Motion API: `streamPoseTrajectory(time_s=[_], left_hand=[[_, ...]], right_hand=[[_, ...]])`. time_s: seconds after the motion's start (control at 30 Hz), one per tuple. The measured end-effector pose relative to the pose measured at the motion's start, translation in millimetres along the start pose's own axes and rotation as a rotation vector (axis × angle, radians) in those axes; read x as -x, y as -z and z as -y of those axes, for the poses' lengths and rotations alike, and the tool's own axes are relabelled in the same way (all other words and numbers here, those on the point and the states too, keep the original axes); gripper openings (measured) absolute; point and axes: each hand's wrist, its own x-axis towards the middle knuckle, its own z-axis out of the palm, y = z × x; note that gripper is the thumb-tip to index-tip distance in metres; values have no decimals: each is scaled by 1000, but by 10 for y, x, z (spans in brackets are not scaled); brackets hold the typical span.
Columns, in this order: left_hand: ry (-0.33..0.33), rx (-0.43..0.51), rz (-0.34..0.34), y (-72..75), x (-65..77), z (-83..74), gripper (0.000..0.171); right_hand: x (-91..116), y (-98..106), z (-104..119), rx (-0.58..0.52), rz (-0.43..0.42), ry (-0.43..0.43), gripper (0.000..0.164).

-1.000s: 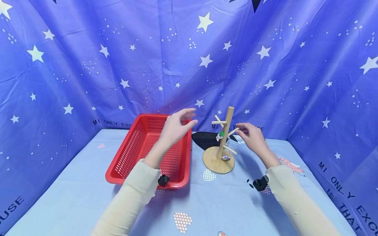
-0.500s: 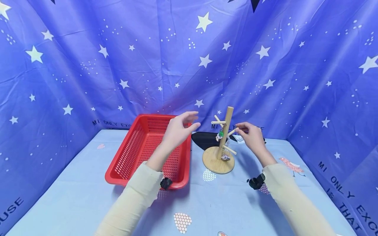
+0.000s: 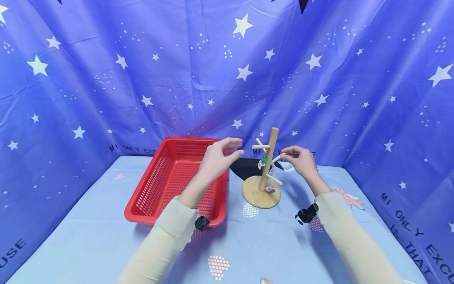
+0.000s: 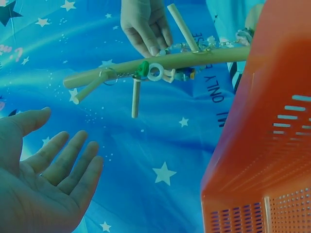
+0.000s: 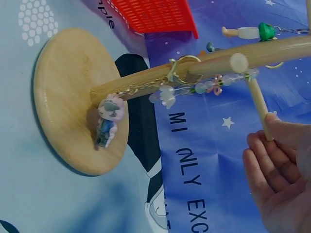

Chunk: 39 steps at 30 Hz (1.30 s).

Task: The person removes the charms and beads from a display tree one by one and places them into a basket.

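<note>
A wooden stand (image 3: 271, 152) with a round base and several pegs stands upright on the table. My right hand (image 3: 301, 162) pinches the end of one peg (image 5: 259, 99) between thumb and fingers. From that peg hangs a beaded charm strand (image 5: 214, 86). A keychain figure with a pinkish-white head (image 5: 111, 109) hangs from a ring on a lower peg, against the base. Higher up hangs a keychain with a green-topped figure (image 5: 266, 31). My left hand (image 3: 217, 159) hovers left of the stand, fingers spread and holding nothing; its palm shows in the left wrist view.
A red perforated plastic basket (image 3: 133, 211) sits left of the stand, partly under my left arm. Pale blue printed cloth (image 3: 262, 244) covers the table. A blue-purple star-patterned curtain (image 3: 198, 79) encloses the back and sides.
My left hand has drifted a little right and downward, closer to the stand. My right hand stays at the same peg, its wrist shifted slightly. The keychains hang as before.
</note>
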Motion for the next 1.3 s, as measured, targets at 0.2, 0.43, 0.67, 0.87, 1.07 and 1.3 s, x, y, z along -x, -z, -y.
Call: streamPoseTrajectory(time_s=[0.2, 0.43, 0.67, 0.87, 1.07, 1.3], left_hand=[[17, 17, 19, -62, -1, -4, 32], [17, 25, 36, -145, 13, 0, 30], [15, 45, 70, -285, -3, 11, 31], [37, 64, 97, -407, -30, 10, 31], [61, 127, 139, -530, -89, 16, 34], [88, 188, 146, -644, -148, 41, 40]], right_hand=[[-47, 87, 74, -55, 108, -91, 31], [-127, 148, 190, -156, 246, -234, 35], [-173, 181, 201, -191, 284, -293, 35], [-197, 165, 240, -215, 286, -329, 34], [-210, 147, 238, -241, 286, -336, 36], [-200, 162, 247, -244, 277, -339, 36]])
